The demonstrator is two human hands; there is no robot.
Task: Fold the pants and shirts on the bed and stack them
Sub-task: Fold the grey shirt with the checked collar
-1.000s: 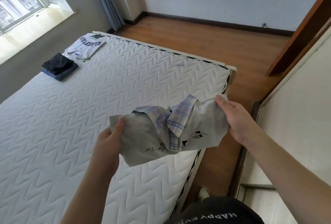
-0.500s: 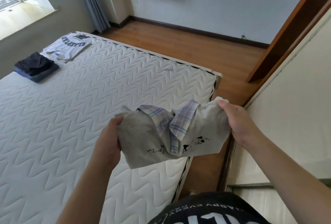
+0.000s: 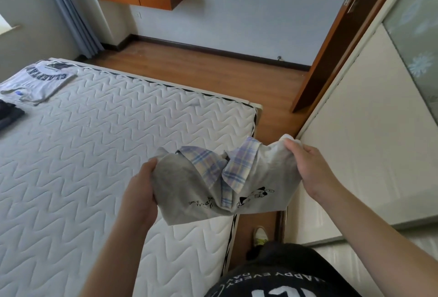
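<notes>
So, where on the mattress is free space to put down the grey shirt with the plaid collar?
The wide quilted middle of the mattress is bare, from the left hand up to the foot edge. The far left corner is crowded: a folded grey printed shirt and dark folded clothes lie there. The grey shirt, also gripped by the right hand, hangs above the near right edge.

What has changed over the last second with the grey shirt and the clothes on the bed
Mostly the view turned right: the folded white lettered shirt and the dark folded pile slid toward the left edge of the picture, but kept their places on the mattress. The left hand and right hand still grip the grey shirt with the plaid collar by its two sides, held up over the near bed corner. Nothing was let go.
</notes>
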